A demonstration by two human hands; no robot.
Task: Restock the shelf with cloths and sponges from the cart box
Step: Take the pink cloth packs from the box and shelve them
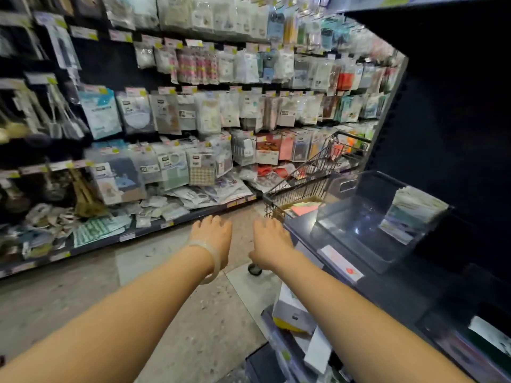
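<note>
Between loads, by the look of it: both hands out ahead, palms down, holding nothing. Left hand [211, 234], with a clear bangle [213, 262] on the wrist, over bare floor [83, 286]; fingers spread, grip apart. Right hand [272, 241] just beside it, fingers loosely splayed, grip apart too, near the front corner of the wire cart [301, 186] but not touching it.

In the cart basket, a brown box [300, 207] with pink and pale flat packets showing at the top: probably the stock to fetch. More red and orange packets further back in the cart. To the right, a clear bin [367, 217] on the dark shelf [401, 286], mostly bare, a small stack of cloth packs [412, 214] leaning at its far side. Across the aisle, hanging pegs [193, 106] crowded with packets, blurred.

Next move, likely: reaching forward and right over the cart rim, closing on a packet in the box, then carrying it back to the bin. Packets thin and slippery-looking, so a pinch by the edge rather than a flat grab.
</note>
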